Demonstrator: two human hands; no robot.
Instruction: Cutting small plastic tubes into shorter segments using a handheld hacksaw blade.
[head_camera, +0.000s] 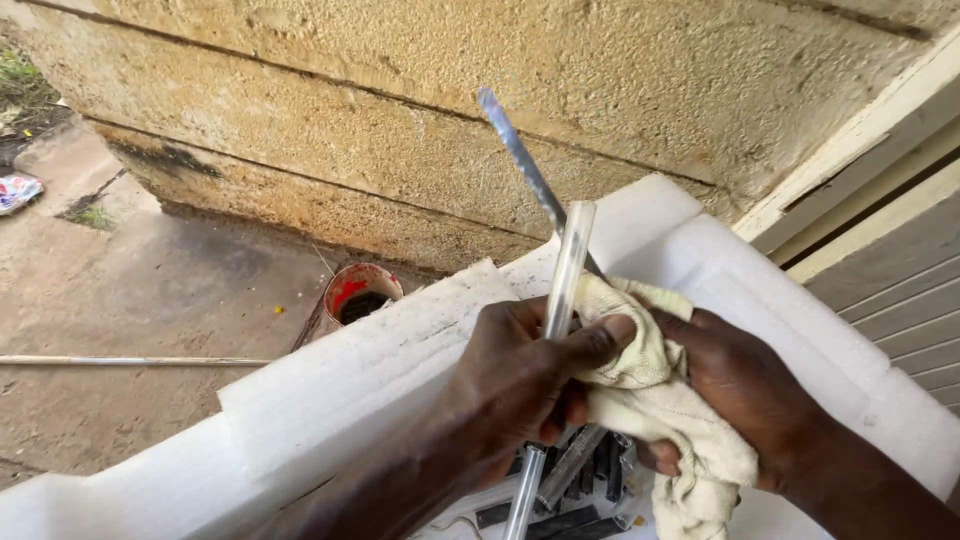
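**Wiping a clear tube over white foam**

A rough stone wall (400, 100) backs a white foam block (380, 350). Above it, the left hand (520, 385) is clenched round a clear tube (568, 265), while the right hand (745, 385) grasps a cream cloth (650, 400) pressed against a grey rod (520, 155). This looks like wiping mid-stroke. The tube's lower end is cut off; the dark parts below are indistinct.

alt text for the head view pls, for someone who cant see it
The left hand grips a clear glass tube while the right hand presses a cream cloth rag against it and a thin grey metal rod. They work over white foam packing blocks beside a rough tan stone wall, with a red-stained round can on the concrete ground.
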